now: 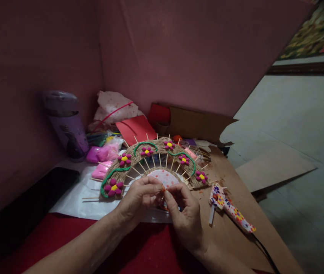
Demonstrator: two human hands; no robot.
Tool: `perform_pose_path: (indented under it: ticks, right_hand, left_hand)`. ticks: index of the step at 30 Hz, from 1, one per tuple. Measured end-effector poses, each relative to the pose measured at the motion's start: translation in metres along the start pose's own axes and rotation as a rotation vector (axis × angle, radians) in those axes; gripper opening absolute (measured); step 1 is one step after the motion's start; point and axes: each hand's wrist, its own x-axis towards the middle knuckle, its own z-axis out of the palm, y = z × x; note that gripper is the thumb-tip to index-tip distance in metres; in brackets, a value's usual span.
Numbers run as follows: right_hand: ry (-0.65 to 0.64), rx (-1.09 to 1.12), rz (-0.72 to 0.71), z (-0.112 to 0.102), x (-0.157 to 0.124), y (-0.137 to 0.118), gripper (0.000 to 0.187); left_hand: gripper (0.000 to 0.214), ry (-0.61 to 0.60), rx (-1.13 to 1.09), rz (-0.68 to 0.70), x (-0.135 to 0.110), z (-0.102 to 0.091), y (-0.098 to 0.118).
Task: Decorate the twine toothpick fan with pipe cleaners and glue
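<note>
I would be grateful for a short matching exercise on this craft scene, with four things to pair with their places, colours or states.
Column one:
1. left hand
2. glue gun
3. tumbler
4. twine-covered arch

Column two:
A. purple
B. decorated with magenta-and-yellow flowers
C. fingers bent, close to the right hand
D. lying on brown cardboard

Pairs: 1-C, 2-D, 3-A, 4-B

Between the fingers [152,187], a tiny bit [163,189] is showing orange. Past them, the half-round cloth [164,176] is showing pinkish-red dots on white. Farther from them, the flowers [114,188] are wearing purple-pink petals with yellow middles, and vines [119,169] are looking green on the brown arch [133,160]. Right of the fingers, the glue gun [230,208] is showing purple and yellow blooms.
</note>
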Motion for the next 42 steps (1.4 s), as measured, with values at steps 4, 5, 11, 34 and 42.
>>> perform_pose_path:
  ticks: [4,5,11,34,42]
  right_hand:
    - [0.006,-0.002,0.0,0.0,0.0,0.0,0.007]
    - [0.005,0.005,-0.004,0.0,0.0,-0.001,0.007]
    - [0.001,0.019,-0.049,0.002,0.0,-0.001,0.012]
    - [0.051,0.032,-0.015,0.0,0.001,0.001,0.011]
    - [0.076,-0.02,-0.061,0.0,0.001,0.002,0.01]
  left_hand:
    - [0.011,-0.008,0.006,-0.002,0.0,0.001,0.001]
    - [0.011,-0.01,0.003,-0.006,0.0,0.001,0.001]
    - [0.017,-0.023,-0.017,-0.027,-0.002,0.001,-0.001]
    - [0.015,-0.017,0.312,0.174,-0.001,-0.001,-0.002]
    - [0.015,0.09,0.824,0.507,-0.009,0.003,-0.005]
